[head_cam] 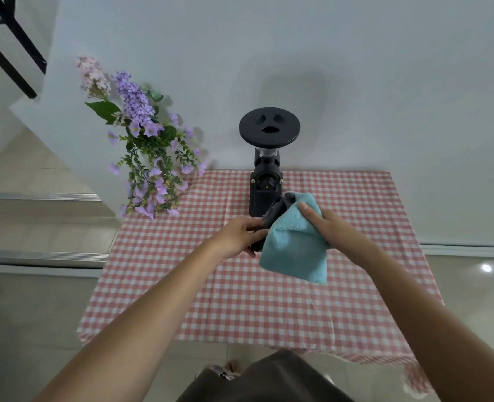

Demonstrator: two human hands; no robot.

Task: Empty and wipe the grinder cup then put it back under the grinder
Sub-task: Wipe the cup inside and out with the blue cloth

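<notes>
A black coffee grinder (266,169) with a round lid stands at the back middle of the table. Just in front of it, above the table, my left hand (240,236) grips the dark grinder cup (274,214), tilted, mostly hidden by hand and cloth. My right hand (324,221) presses a light blue cloth (295,245) against the cup's mouth, fingers pushed into the cloth. The cloth's loose end hangs down toward the table.
The table carries a pink and white checked tablecloth (240,300). A bunch of purple flowers (147,152) stands at the back left corner. A white wall is close behind the grinder. Stairs lie to the left, tiled floor around.
</notes>
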